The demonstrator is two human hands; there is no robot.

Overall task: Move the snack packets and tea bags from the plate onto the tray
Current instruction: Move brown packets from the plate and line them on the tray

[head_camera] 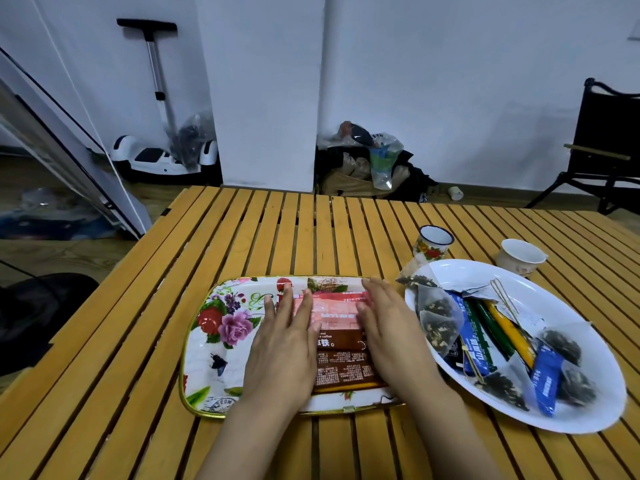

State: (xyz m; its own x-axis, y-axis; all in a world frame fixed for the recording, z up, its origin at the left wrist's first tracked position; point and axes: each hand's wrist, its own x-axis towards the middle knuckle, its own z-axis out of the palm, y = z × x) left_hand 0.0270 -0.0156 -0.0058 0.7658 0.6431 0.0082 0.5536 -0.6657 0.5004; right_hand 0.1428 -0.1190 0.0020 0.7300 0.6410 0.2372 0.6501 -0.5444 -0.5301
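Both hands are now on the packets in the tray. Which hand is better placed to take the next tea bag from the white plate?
Probably the right hand. The white plate lies to the right of the tray, beside that hand, and the nearest tea bag sits at the plate's left edge. The left hand would have to cross over.

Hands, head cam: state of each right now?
Left hand: open, fingers straight, flat on the packets on the tray.
Right hand: open, flat on the same packets.
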